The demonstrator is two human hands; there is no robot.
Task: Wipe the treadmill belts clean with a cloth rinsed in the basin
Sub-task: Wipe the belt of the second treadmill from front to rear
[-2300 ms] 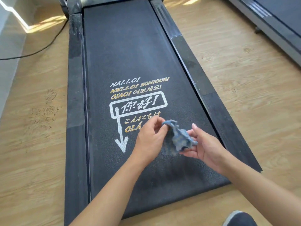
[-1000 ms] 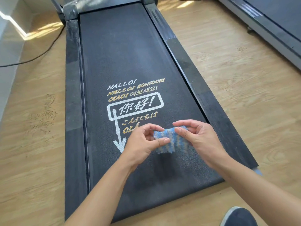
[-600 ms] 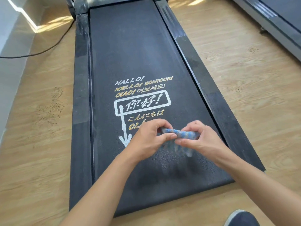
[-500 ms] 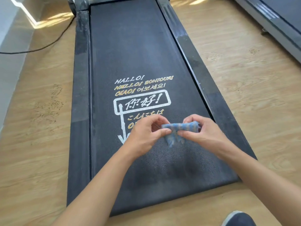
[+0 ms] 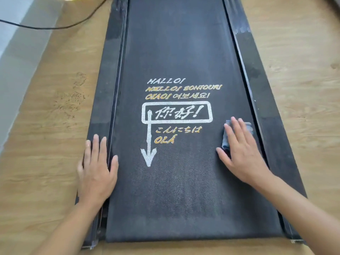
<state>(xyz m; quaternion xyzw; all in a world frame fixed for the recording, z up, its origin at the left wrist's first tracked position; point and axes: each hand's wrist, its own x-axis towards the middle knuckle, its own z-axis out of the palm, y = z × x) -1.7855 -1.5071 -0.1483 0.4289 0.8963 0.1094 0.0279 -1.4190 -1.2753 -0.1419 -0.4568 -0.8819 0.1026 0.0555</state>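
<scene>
1. Right hand (image 5: 241,153), fingers straight and spread, presses cloth (image 5: 225,138) flat on belt (image 5: 174,52) near right rail (image 5: 266,107).
2. Left hand (image 5: 95,172) flat, fingers together, braces on left rail (image 5: 103,107).
3. Risk: cloth edge could snag in the belt-rail gap on an outward stroke.

Light wood-grain floor (image 5: 46,144), a pale grey wall (image 5: 11,52) along the left, a black cable (image 5: 55,27) lying near it.

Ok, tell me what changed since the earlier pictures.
The left hand let go of the small blue cloth and moved left, flat onto the black side rail. The right hand carried the cloth right and presses it flat on the black treadmill belt. The belt stayed put.
</scene>
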